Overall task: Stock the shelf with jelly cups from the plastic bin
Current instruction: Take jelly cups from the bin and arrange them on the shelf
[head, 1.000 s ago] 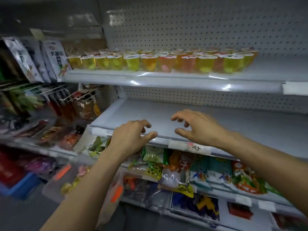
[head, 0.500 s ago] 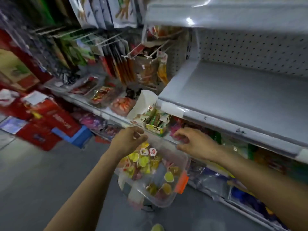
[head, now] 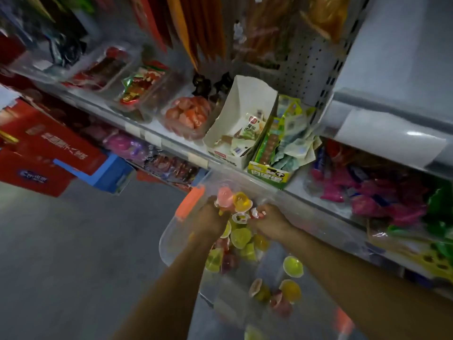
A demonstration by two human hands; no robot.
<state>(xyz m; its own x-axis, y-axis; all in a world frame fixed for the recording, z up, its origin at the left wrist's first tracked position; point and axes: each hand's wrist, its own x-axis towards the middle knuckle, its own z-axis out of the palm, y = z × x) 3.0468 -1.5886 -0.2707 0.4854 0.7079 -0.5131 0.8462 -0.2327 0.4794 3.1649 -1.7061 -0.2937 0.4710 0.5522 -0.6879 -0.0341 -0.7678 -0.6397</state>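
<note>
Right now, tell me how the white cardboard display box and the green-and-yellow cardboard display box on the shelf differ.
The white cardboard display box has a tall back wall; the green-and-yellow cardboard display box is lower. The white one holds a few white sachets; the green-and-yellow one is heaped with pale green packets. Both stand open, side by side at the shelf edge.

Plastic bin: clear smooth plastic, faint gloss, with an opaque orange plastic latch; jelly cups inside are translucent glossy plastic. Shelf far right: smooth grey painted metal with soft sheen, beside a perforated metal pegboard. White cardboard box looks matt, pink packets shiny film, grey floor dull and smooth.
</note>
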